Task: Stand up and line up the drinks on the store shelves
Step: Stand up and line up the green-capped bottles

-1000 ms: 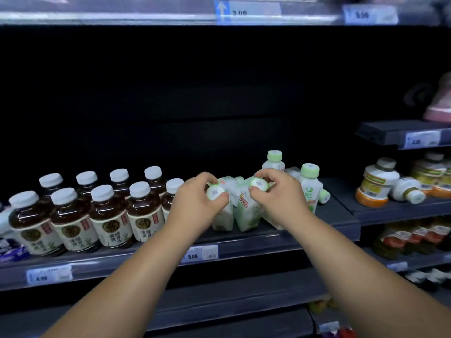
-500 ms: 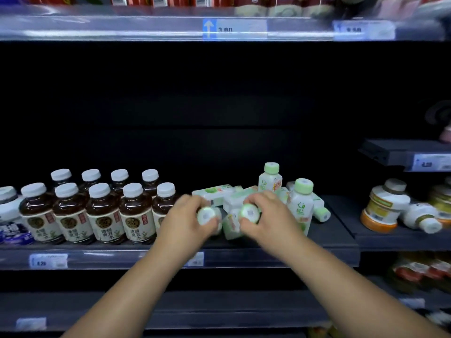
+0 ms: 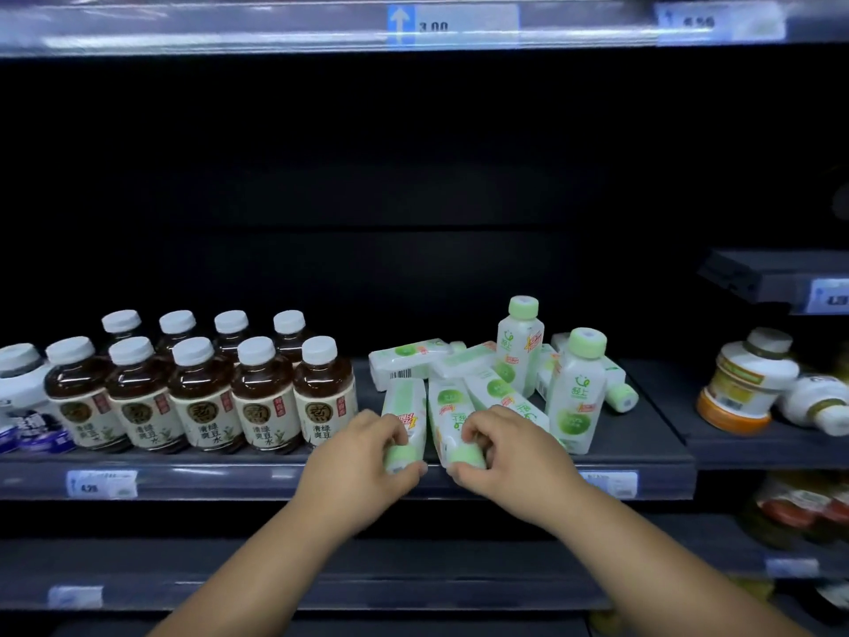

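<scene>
Shelf front (image 3: pixel 257 480): left hand (image 3: pixel 363 457), right hand (image 3: pixel 510 452) drew bottles (image 3: pixel 448 402) nearer.

My left grip (image 3: pixel 358 462) partly hides the cap of the left lying bottle (image 3: pixel 404 402); my right grip (image 3: pixel 510 457), that of the right lying bottle (image 3: pixel 448 402); the upper price tag (image 3: pixel 719 21) is too blurred to read; the frame edge cuts the far-left white bottle (image 3: pixel 18 397); the lower-right products (image 3: pixel 799 512) are blurred.

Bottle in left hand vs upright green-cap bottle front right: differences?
The left-hand bottle lies on its side, cap toward the camera; the upright bottle stands. The left hand grips the first at its cap; no hand holds the upright bottle. Both white with green caps.
</scene>
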A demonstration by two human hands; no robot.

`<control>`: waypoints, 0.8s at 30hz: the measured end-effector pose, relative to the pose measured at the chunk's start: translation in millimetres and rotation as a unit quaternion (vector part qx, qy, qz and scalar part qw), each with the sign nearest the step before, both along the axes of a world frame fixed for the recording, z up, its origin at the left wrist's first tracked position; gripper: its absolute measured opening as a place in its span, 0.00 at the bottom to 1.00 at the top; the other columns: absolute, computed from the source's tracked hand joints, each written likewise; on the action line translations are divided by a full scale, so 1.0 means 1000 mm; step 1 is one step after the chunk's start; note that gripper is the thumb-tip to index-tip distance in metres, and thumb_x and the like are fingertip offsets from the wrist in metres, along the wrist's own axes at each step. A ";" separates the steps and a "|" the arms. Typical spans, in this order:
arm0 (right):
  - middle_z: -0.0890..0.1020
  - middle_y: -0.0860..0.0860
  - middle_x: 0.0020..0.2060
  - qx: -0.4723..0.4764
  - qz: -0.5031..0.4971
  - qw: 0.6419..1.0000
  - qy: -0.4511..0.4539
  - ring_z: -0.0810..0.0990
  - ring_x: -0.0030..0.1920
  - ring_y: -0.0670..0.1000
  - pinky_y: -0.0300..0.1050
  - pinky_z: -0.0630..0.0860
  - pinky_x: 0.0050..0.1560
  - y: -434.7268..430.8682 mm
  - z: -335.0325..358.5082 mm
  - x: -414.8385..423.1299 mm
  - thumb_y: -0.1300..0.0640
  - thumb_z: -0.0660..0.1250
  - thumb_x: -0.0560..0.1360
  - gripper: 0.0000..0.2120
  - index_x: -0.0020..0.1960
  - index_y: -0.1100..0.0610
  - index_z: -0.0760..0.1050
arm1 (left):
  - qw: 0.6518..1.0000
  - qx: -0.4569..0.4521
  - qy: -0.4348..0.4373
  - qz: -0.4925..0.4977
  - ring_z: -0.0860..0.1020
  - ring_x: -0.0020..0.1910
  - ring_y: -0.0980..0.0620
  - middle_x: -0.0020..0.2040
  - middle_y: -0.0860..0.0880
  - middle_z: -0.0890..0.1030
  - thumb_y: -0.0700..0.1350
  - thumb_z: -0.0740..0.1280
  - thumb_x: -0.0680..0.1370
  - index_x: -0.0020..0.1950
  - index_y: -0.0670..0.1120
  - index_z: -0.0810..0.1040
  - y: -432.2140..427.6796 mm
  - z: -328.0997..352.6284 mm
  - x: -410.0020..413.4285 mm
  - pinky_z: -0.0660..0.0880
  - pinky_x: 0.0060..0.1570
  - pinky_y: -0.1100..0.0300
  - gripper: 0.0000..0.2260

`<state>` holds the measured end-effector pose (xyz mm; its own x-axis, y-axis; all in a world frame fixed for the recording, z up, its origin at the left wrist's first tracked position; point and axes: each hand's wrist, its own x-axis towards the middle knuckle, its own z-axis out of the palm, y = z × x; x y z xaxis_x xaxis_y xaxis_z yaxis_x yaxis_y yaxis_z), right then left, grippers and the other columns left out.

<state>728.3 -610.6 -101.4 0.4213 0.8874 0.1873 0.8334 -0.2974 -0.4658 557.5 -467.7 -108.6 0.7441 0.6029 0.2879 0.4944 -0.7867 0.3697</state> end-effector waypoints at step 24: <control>0.80 0.42 0.54 0.085 -0.106 0.988 0.070 0.79 0.53 0.44 0.48 0.78 0.54 -0.054 0.078 0.126 0.50 0.76 0.72 0.15 0.55 0.39 0.76 | 0.931 -0.288 -0.028 -0.224 0.83 0.47 0.55 0.57 0.59 0.75 0.48 0.79 0.68 0.60 0.67 0.69 -0.050 0.077 0.176 0.82 0.49 0.48 0.28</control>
